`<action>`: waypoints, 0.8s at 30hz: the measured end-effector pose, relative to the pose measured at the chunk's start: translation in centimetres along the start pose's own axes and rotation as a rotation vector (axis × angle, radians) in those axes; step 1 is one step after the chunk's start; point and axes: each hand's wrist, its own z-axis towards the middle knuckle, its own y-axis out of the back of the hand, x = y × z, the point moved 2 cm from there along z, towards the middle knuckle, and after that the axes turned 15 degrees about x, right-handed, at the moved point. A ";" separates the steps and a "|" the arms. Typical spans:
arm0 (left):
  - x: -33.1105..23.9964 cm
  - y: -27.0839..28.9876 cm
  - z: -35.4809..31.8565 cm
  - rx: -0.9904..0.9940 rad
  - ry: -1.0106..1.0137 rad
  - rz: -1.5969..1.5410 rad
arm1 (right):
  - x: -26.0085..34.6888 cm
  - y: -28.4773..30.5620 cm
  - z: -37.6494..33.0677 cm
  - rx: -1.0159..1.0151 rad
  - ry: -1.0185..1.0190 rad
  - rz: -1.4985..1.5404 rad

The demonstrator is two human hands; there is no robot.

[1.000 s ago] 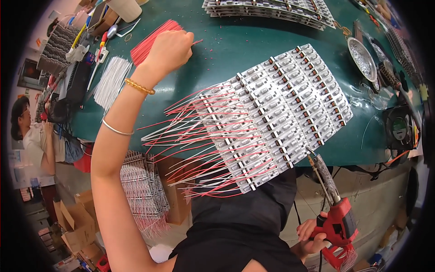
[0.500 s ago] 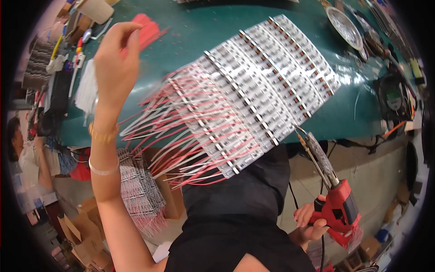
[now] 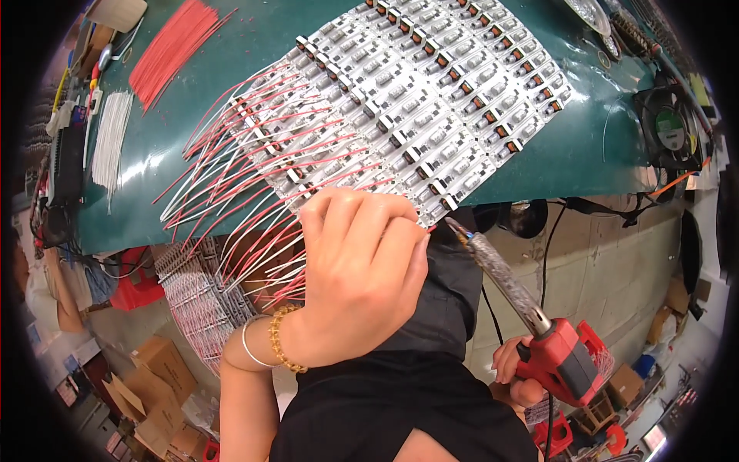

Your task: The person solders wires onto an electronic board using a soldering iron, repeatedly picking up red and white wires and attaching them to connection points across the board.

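Observation:
A panel of white circuit boards (image 3: 385,85) lies on the table, its near corner close to the edge. Rows of red and white wires (image 3: 223,165) stick out from its left side. My left hand (image 3: 362,262) is bent into a pinch over the panel's near edge. A short red wire end (image 3: 431,228) shows at its fingertips; the rest is hidden behind the fingers. My right hand (image 3: 517,376) grips the red handle of a soldering gun (image 3: 566,362). The gun's tip points up and left, close to the panel's near corner and the left fingertips.
A bundle of red wires (image 3: 173,46) and a bundle of white wires (image 3: 113,142) lie on the green table (image 3: 262,35). A black fan (image 3: 668,127) stands at the right. More wired panels (image 3: 196,300) hang below the table edge. Cardboard boxes (image 3: 158,385) sit at lower left.
My left hand has come from the red wire bundle down to the panel's near edge. The soldering gun has shifted left. The panel sits further up and left in view.

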 end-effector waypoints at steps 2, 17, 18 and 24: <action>0.0 -0.2 0.1 -0.002 -0.003 0.015 | 0.4 -0.2 1.1 -0.077 -0.147 0.212; 0.0 -0.5 -0.2 -0.006 0.025 0.029 | 1.2 0.7 1.1 0.007 -0.411 0.097; 0.1 -0.5 0.0 -0.002 0.017 0.019 | 1.0 0.8 0.5 -0.002 -0.414 0.093; 0.2 -0.3 0.3 -0.001 0.020 0.030 | -0.3 0.0 -0.1 -0.238 -0.296 0.095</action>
